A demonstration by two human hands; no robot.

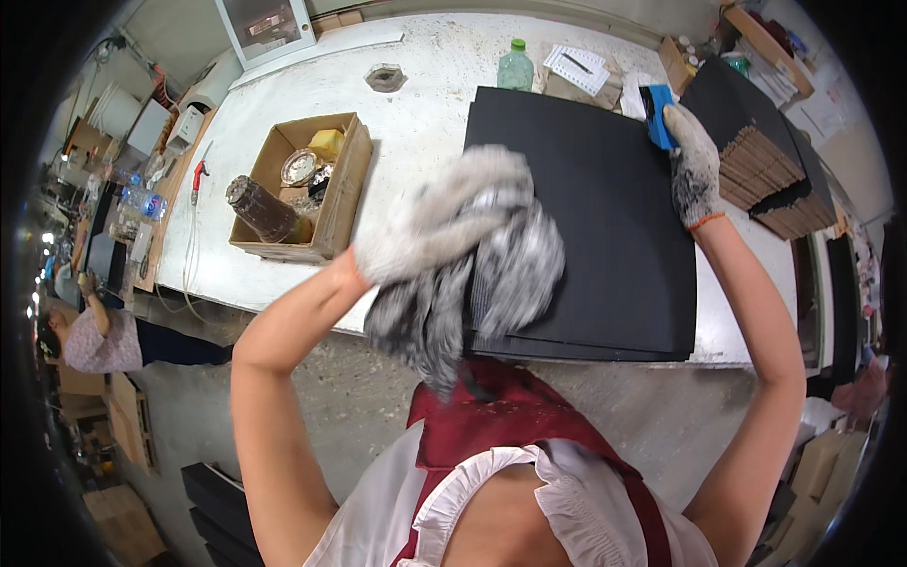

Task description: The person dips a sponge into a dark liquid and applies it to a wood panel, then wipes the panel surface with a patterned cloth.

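The white-gloved left hand (439, 213) has fingers clamped on crumpled grey cloth (520, 269), at eight o'clock on rectangular black boards (605, 246). At one o'clock, the gloved right hand's (694, 156) fingers clamp a blue-and-black block (661, 130).

Two gloved hands (452, 210) (695, 163), one cloth wad (521, 272), one blue tool (658, 135), one green-capped bottle (515, 70), one yellow block (327, 144) are showing.

A workshop, with a paint-specked workbench (316, 87) and stacked boards (763, 163).

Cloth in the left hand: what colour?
The cloth is mottled grey with lighter and blackish patches, blurred by motion; it shows in the head view.
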